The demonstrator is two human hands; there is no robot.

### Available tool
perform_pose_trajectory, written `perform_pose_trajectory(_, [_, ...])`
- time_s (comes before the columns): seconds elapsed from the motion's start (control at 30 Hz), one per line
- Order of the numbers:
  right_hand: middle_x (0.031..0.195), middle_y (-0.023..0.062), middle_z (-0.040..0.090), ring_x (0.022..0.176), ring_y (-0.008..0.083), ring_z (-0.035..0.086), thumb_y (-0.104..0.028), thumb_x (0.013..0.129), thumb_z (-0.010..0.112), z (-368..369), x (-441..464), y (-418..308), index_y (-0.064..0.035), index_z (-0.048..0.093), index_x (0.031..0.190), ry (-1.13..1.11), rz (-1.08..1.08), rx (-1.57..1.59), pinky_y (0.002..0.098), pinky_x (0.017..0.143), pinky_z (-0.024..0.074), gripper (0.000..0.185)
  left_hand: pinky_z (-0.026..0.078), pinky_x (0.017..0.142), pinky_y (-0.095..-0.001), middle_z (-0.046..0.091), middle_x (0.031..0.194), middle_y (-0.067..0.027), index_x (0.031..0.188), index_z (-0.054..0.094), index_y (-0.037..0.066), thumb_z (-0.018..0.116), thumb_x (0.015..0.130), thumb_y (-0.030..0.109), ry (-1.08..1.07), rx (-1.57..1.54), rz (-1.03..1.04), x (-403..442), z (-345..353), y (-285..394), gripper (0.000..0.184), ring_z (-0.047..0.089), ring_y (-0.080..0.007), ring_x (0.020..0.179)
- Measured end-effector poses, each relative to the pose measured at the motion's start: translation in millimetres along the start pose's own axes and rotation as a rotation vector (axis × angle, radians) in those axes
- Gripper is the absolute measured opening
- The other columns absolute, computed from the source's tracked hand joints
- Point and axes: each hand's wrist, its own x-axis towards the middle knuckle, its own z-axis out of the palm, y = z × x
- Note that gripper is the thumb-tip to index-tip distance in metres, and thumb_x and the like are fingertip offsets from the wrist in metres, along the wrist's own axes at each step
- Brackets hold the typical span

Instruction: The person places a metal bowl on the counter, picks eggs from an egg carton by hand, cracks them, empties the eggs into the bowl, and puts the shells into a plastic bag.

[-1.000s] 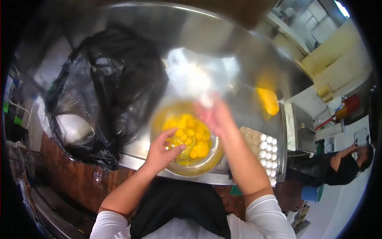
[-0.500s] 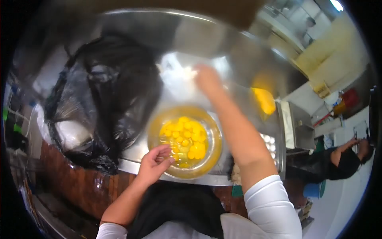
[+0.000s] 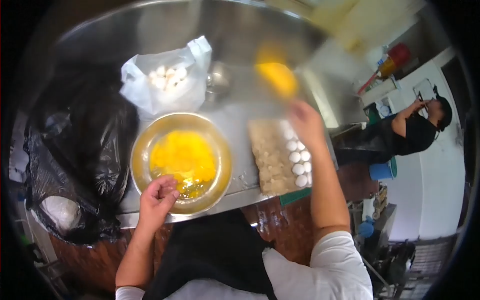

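Observation:
A wide metal bowl (image 3: 225, 150) of cracked eggs (image 3: 182, 157), yellow yolks in clear whites, stands near the table's front edge. Over its near left rim is my left hand (image 3: 159, 197), fingers loosely bent, thumb apart, nothing seen between them. My right hand (image 3: 306, 122) reaches to the far end of a cardboard egg tray (image 3: 267, 160). Its fingers are blurred, so whether they hold an egg is unclear. White eggs (image 3: 296, 156) fill the tray's right side; the left cups are bare. Behind the bowl, a white plastic bag (image 3: 142, 85) holds eggshells (image 3: 169, 77).
A large black plastic bag (image 3: 80, 135) covers the table's left side. Behind the egg tray lies a blurred yellow object (image 3: 277, 77). Near the white bag is a small metal container (image 3: 218, 80). A person in black (image 3: 417, 130) stands at the right, beside a blue bucket (image 3: 382, 171).
My right hand has moved from the white bag across to the egg tray on the right. My view has turned rightward, bringing the tray into sight. My left hand stays at the bowl.

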Motion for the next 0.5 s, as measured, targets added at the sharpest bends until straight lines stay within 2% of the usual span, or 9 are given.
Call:
perform_pose_trajectory(0.07, [0.1,0.0153,0.069,0.088,0.0267,0.067,-0.013,0.081,0.067,-37.9,-39.4,39.2,-0.0067,0.068,0.11,0.005,0.065,-0.131,0.0346,0.079,0.0522,0.029,0.048,0.088,-0.0277,0.065,0.111,-0.0095,0.124,0.057,0.0,0.07,0.084,0.005,-0.032,-0.002,0.001,5.0,2.9,-0.8,0.042,0.06,-0.0148,0.099])
perform_pose_trajectory(0.13, [0.099,0.0176,0.068,0.091,0.0315,0.067,-0.009,0.079,0.064,-61.1,-80.5,58.4,-0.0077,0.069,0.108,-0.13,0.299,-0.472,0.0376,0.08,0.0524,0.028,0.048,0.087,-0.0276,0.065,0.111,-0.0091,0.124,0.057,0.001,0.07,0.084,0.006,-0.068,0.031,0.001,8.8,7.7,3.9,0.042,0.06,-0.0146,0.099])
perform_pose_trajectory(0.2, [0.105,0.018,0.067,0.097,0.0338,0.064,-0.006,0.077,0.064,-68.7,-125.8,93.4,-0.01,0.068,0.11,-0.234,0.286,-0.535,0.0416,0.084,0.0517,0.033,0.048,0.086,-0.0274,0.065,0.111,-0.0087,0.123,0.057,0.001,0.07,0.084,0.007,-0.096,0.043,0.008,12.3,11.9,3.7,0.042,0.06,-0.0145,0.099])
perform_pose_trajectory(0.3, [0.111,0.0157,0.064,0.101,0.0344,0.062,-0.004,0.076,0.065,-62.5,-167.4,91.1,-0.0119,0.067,0.113,-0.265,0.256,-0.647,0.0444,0.087,0.0506,0.038,0.048,0.085,-0.0272,0.065,0.11,-0.0081,0.123,0.057,0.001,0.071,0.085,0.008,-0.134,0.042,0.022,17.3,18.5,0.1,0.041,0.06,-0.0144,0.099])
perform_pose_trajectory(0.5, [0.111,0.0137,0.06,0.102,0.0359,0.061,-0.007,0.072,0.074,-63.3,-175.3,89.4,-0.0098,0.06,0.113,-0.22,0.24,-0.734,0.0441,0.086,0.0507,0.043,0.048,0.087,-0.0274,0.065,0.11,-0.0073,0.123,0.057,0.001,0.07,0.085,0.007,-0.192,0.109,0.027,15.5,25.7,5.3,0.04,0.06,-0.0136,0.099])
